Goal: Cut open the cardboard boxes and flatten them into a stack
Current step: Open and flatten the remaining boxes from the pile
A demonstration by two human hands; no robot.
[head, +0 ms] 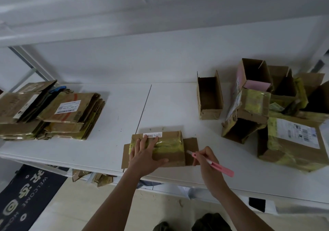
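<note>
**A:** Where's the box being worked on?

**B:** The taped box (160, 148) sits at the near edge of the white table (106, 141), about the middle. Its end flaps lie open flat on both sides. The left hand (145, 157) presses down on its left half, fingers (142, 142) spread straight and flat. The right hand (204, 159) grips a pink cutter (213, 164) like a pen, fingers curled round it, tip at the box's right end just above the flap.

**A:** So how should the cut go?

**B:** I'd judge the yellow tape along the top seam is what holds it. Keep the blade shallow, follow the seam, and draw it in a line that doesn't run toward the pressing hand. That left palm is close to the tape, so shift it back if the cut heads that way.

**A:** And afterwards?

**B:** Collapse it and add it to the flattened stack (49, 109) at the far left. The pile of uncut boxes (274, 109) waits on the right, with one open box (210, 97) standing just left of it.
</note>
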